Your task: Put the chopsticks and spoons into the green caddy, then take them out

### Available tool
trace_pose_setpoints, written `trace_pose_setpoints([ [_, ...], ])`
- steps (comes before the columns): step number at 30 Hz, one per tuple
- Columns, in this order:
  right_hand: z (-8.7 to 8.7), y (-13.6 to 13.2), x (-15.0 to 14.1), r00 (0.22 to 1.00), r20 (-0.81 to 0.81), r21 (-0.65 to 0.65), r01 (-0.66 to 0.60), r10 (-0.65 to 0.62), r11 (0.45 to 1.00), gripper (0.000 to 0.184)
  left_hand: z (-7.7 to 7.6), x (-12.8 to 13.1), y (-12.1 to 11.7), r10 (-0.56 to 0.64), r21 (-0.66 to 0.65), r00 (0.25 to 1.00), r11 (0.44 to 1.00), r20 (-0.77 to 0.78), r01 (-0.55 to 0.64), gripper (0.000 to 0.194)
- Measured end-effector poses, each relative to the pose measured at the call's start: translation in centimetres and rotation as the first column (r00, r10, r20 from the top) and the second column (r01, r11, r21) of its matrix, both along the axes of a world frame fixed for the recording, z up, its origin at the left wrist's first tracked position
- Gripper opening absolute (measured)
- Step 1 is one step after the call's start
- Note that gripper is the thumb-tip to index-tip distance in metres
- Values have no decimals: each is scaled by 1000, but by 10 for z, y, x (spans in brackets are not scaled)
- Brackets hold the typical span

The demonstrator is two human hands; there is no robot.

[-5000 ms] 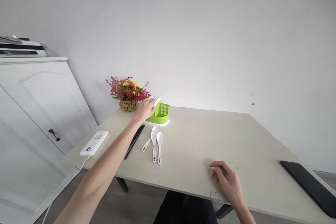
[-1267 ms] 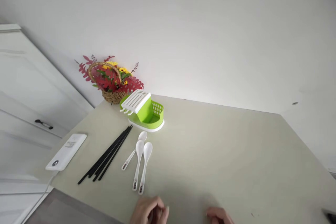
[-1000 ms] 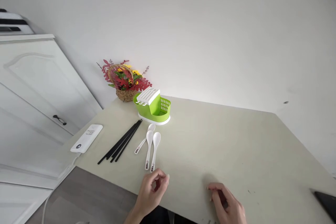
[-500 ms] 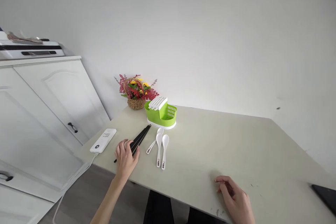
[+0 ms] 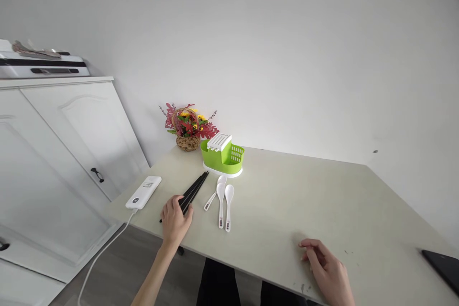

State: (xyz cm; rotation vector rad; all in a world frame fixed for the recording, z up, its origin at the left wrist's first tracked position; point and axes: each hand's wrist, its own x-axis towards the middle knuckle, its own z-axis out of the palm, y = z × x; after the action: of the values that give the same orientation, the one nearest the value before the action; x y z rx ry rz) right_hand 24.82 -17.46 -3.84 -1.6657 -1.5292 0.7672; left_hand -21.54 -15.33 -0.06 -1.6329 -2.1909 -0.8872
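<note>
My left hand (image 5: 175, 220) curls its fingers and thumb around the lower part of a bundle of black chopsticks (image 5: 195, 189) lying on the table. Their far ends point toward a green and white utensil holder (image 5: 224, 158). To the right of the chopsticks lie three white spoons, a left one (image 5: 211, 201), a middle one (image 5: 221, 203) and a right one (image 5: 228, 205); the left and middle ones overlap near their bowls. Farther right, my right hand (image 5: 328, 267) rests on the tabletop near its front edge, loosely curled with a gap between thumb and fingers, holding nothing visible.
A white power bank (image 5: 144, 192) with a white cable (image 5: 107, 248) lies at the table's left edge. Behind the holder stands a wicker flower basket (image 5: 188, 142). A dark flat device (image 5: 442, 267) lies at the far right. White cabinets (image 5: 71, 153) stand at the left, against the wall.
The camera view has shifted slightly, so the table things appear a little farther right. My left hand stays at the chopsticks, and my right hand keeps its loosely curled pose.
</note>
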Motion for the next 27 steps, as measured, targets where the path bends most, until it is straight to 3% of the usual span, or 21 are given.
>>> trace_pose_setpoints([
  [27,-10,2,9,1000,-10,-13,-8,8,1000,41,4,2,-3,-49,38,998,998,35,47,31],
])
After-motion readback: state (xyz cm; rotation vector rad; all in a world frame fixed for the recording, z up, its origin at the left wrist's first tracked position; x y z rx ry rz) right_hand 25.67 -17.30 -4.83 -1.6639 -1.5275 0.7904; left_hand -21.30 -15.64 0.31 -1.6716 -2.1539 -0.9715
